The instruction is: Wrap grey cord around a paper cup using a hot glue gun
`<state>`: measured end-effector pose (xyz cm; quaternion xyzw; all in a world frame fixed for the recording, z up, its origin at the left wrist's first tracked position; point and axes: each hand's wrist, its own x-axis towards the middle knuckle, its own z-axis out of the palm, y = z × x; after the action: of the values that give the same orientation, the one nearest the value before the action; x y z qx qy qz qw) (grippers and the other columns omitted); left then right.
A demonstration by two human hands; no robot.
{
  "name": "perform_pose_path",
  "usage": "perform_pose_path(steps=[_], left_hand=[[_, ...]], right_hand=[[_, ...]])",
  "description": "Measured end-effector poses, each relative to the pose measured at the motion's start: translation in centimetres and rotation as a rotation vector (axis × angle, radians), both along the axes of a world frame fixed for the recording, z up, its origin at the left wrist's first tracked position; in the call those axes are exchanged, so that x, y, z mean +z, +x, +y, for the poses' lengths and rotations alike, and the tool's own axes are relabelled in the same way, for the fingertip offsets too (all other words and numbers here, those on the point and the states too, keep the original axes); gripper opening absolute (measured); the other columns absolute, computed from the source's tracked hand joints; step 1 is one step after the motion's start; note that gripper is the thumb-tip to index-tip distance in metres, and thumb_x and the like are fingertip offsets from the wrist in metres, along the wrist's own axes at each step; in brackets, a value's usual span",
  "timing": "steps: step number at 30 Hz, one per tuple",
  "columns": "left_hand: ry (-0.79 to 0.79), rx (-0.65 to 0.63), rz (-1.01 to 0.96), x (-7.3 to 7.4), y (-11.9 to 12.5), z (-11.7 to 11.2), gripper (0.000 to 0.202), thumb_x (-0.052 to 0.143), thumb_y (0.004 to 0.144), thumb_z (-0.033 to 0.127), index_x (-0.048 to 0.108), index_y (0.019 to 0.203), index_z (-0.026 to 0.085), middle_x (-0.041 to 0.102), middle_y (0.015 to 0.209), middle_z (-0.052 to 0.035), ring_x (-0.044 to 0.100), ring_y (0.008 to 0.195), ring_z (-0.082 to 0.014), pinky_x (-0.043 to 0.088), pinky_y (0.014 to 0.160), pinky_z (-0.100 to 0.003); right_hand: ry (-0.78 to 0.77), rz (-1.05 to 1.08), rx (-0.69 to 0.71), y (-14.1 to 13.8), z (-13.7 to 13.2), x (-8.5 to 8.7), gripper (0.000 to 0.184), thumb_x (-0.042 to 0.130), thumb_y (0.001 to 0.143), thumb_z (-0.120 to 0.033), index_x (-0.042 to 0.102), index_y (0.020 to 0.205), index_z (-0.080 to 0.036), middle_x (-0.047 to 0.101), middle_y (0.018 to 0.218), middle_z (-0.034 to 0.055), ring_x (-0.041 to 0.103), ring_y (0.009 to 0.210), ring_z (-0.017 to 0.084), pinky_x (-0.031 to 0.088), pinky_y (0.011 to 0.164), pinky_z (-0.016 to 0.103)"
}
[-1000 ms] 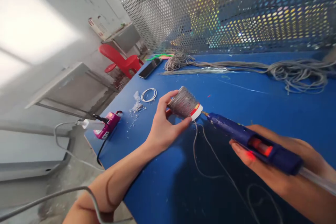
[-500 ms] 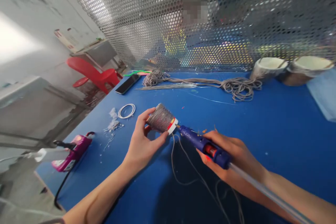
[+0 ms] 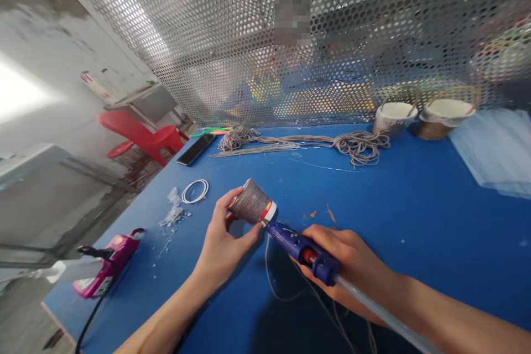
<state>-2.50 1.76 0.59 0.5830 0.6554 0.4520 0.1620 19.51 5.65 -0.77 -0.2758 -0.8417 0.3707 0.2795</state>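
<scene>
My left hand (image 3: pixel 222 240) is closed around a small paper cup (image 3: pixel 251 202), tilted on its side above the table. Grey-brown cord is wound round most of the cup, leaving a red and white band bare at the end facing right. In my right hand (image 3: pixel 348 260) is a blue hot glue gun (image 3: pixel 302 249), with a long clear glue stick (image 3: pixel 385 321) coming out of its back. The gun's nozzle is at the cup's lower edge, close to my left thumb. A loose cord (image 3: pixel 269 282) trails from the cup down under my right hand.
On the blue table (image 3: pixel 232 310) lie a cord bundle (image 3: pixel 360 146), a phone (image 3: pixel 196 149), a white ring (image 3: pixel 194 191) and glue scraps (image 3: pixel 174 213). A purple power strip (image 3: pixel 110 265) sits left. Two handled buckets (image 3: pixel 395 119) and plastic bags (image 3: pixel 493 149) stand by the perforated metal screen (image 3: pixel 215 66).
The glue gun's nozzle has moved down and left along the cup's edge. The cup stays in my left hand, turned slightly. The whole view has shifted a little.
</scene>
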Motion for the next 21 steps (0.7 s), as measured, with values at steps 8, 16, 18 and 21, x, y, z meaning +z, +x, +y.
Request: perform_pose_path(steps=[8,16,18,21], left_hand=[[0.008,-0.019,0.008,0.03,-0.03,-0.01,0.054,0.070,0.071,0.026,0.048,0.120,0.030,0.062,0.110,-0.0023,0.064,0.094,-0.0187,0.055,0.083,-0.036],[0.016,-0.024,0.021,0.04,-0.09,-0.04,0.052,0.069,0.073,0.026,0.048,0.120,0.031,0.061,0.111,-0.0014,0.064,0.094,-0.0172,0.054,0.082,-0.034],[0.016,-0.029,0.023,0.02,-0.09,-0.10,0.052,0.069,0.074,0.027,0.048,0.121,0.032,0.061,0.111,-0.0013,0.064,0.094,-0.0168,0.054,0.083,-0.034],[0.017,-0.020,0.029,-0.07,-0.17,-0.13,0.053,0.070,0.073,0.027,0.048,0.122,0.031,0.060,0.114,-0.0016,0.063,0.096,-0.0170,0.054,0.085,-0.034]], right_hand=[[0.034,-0.027,-0.014,0.07,0.10,-0.15,0.007,0.052,0.077,-0.014,0.054,0.082,-0.019,0.068,0.074,0.0036,0.063,0.060,0.015,0.044,0.055,0.024],[0.059,-0.049,-0.011,0.12,0.13,-0.21,0.007,0.053,0.076,-0.013,0.052,0.081,-0.019,0.067,0.071,0.0026,0.062,0.058,0.015,0.042,0.054,0.024],[0.095,-0.041,0.004,0.08,0.11,-0.26,0.006,0.053,0.077,-0.014,0.052,0.080,-0.019,0.067,0.071,0.0025,0.061,0.058,0.015,0.041,0.054,0.024],[0.095,-0.045,-0.016,0.11,0.18,-0.10,0.005,0.052,0.077,-0.014,0.052,0.079,-0.019,0.067,0.071,0.0026,0.061,0.057,0.014,0.040,0.053,0.024]])
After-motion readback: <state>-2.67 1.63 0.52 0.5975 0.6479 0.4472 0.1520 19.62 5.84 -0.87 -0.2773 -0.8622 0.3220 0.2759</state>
